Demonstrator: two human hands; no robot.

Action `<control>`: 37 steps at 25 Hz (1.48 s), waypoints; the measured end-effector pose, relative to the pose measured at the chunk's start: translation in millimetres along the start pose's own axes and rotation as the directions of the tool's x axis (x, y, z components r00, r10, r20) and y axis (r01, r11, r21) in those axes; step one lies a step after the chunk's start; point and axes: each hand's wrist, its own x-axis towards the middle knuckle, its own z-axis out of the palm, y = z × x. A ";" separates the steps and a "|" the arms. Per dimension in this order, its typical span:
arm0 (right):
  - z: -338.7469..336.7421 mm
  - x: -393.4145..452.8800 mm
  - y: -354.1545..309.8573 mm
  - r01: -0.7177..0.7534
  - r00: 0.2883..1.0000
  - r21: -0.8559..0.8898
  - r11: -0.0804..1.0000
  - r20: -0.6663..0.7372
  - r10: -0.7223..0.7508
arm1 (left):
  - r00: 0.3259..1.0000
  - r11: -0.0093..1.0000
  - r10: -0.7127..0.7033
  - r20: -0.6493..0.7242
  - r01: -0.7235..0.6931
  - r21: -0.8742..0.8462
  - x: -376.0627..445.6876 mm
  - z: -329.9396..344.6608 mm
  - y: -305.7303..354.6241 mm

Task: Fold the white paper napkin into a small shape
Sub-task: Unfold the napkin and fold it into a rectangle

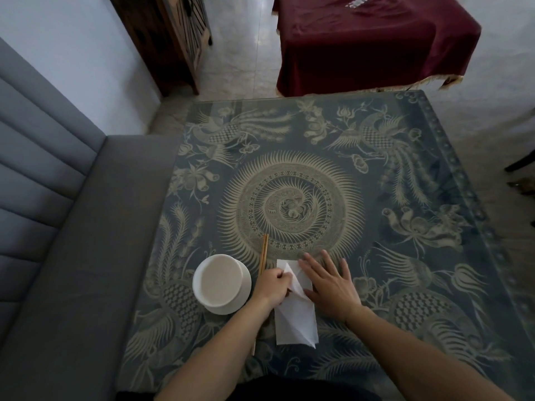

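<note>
The white paper napkin (295, 321) lies as a long, creased strip on the patterned table, near its front edge. My left hand (272, 286) pinches a folded flap at the napkin's upper left. My right hand (328, 280) lies flat with fingers spread, pressing down on the napkin's upper right part. The middle of the napkin is hidden under both hands.
A white bowl (221, 283) stands upside down just left of my left hand. A pair of wooden chopsticks (263, 253) lies between bowl and napkin, partly under my left arm. A grey sofa (72, 256) borders the glass-topped table (405, 198) on the left.
</note>
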 end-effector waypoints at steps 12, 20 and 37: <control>-12.6 -38.2 97.4 -0.248 0.964 -0.089 0.965 0.074 0.255 | 0.981 0.862 0.101 0.165 -0.169 0.478 21.2 1.5 27.4; -20.5 -59.2 89.4 -0.351 0.935 -0.031 0.936 0.034 0.352 | 0.950 0.553 0.306 0.065 -0.233 0.800 35.9 11.2 43.5; 33.5 -71.0 33.6 -0.065 0.981 0.018 0.998 -0.182 0.067 | 0.822 0.296 0.502 0.268 -0.455 0.840 -14.5 64.4 -50.5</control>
